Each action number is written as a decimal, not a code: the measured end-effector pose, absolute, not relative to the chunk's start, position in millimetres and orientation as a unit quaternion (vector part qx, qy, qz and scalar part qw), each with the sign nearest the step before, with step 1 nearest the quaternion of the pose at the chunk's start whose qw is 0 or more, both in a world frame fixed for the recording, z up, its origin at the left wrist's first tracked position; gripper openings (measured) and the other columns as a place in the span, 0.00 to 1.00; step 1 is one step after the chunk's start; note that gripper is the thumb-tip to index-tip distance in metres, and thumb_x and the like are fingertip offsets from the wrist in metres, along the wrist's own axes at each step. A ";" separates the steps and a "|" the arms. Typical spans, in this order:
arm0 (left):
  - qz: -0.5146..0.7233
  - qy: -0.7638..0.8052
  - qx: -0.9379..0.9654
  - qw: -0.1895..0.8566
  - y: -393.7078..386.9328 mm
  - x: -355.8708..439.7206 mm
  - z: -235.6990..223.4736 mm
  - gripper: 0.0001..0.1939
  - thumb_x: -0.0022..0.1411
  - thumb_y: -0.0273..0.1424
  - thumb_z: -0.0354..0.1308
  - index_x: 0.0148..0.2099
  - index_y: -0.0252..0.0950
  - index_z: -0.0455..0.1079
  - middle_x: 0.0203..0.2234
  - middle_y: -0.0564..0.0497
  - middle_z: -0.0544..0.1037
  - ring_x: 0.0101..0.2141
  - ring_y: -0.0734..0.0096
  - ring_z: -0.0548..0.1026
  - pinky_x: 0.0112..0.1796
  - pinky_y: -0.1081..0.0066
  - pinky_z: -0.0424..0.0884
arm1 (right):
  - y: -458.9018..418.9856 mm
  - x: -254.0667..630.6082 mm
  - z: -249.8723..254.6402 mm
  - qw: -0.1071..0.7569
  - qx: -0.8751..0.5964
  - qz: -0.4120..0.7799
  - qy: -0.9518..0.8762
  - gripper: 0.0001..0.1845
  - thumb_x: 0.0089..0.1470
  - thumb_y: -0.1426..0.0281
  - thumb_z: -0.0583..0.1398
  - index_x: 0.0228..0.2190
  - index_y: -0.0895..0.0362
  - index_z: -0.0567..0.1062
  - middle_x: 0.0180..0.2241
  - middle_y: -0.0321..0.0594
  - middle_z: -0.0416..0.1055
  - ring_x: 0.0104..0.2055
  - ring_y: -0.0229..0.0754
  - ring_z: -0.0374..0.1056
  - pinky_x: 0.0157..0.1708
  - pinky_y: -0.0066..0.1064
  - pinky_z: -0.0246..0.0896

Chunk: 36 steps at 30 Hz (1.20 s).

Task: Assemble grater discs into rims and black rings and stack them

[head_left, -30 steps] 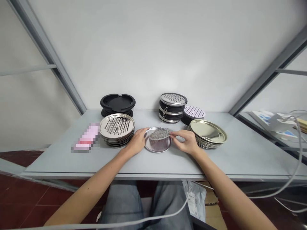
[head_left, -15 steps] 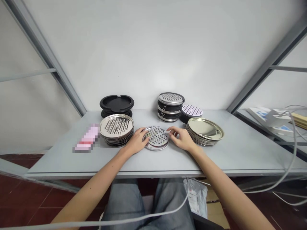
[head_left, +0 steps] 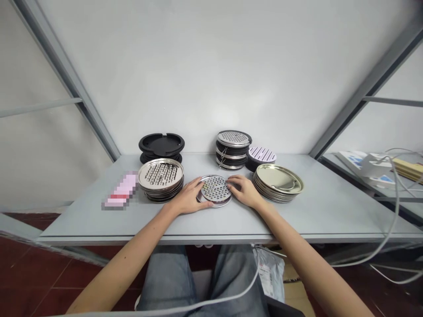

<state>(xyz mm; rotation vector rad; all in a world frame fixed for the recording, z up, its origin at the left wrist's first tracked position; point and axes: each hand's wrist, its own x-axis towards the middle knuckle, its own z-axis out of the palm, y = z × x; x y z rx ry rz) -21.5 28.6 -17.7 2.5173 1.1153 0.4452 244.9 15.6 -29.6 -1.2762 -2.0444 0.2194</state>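
A round metal grater disc [head_left: 216, 189] with rows of holes lies in a shallow round metal tray [head_left: 220, 204] on the table, near the front edge. My left hand [head_left: 188, 198] wraps the left side of the tray, thumb along its front rim and fingers at the rear left. On the opposite side, the fingertips of my right hand [head_left: 243, 189] bend onto the grater disc's right edge. Left of my left hand stands a stack of round grater plates [head_left: 161, 176]. Close to my right hand is a stack of gold-toned metal trays [head_left: 279, 178].
Behind stand stacked black rings [head_left: 161, 145], strapped grater assemblies [head_left: 233, 149] and a black-sided round piece with a pale slotted top [head_left: 262, 155]. A blurred pink item [head_left: 122, 190] lies left. A white cable [head_left: 396, 211] hangs at right, near a side shelf [head_left: 406, 189].
My left thumb has slid from the grater disc to the tray's front rim. My right hand has moved left, its fingers now at the disc's edge. The view has shifted slightly.
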 end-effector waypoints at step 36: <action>0.173 0.369 0.881 0.241 26.5 -20.7 -5.8 0.52 0.46 0.56 0.63 0.66 0.34 0.54 0.65 0.41 0.52 0.64 0.50 0.53 0.62 0.60 0.53 | 19.5 240.9 -35.5 0.347 -0.467 0.118 -0.805 0.14 0.57 0.68 0.56 0.43 0.57 0.76 0.48 0.50 0.70 0.51 0.49 0.67 0.54 0.44 0.60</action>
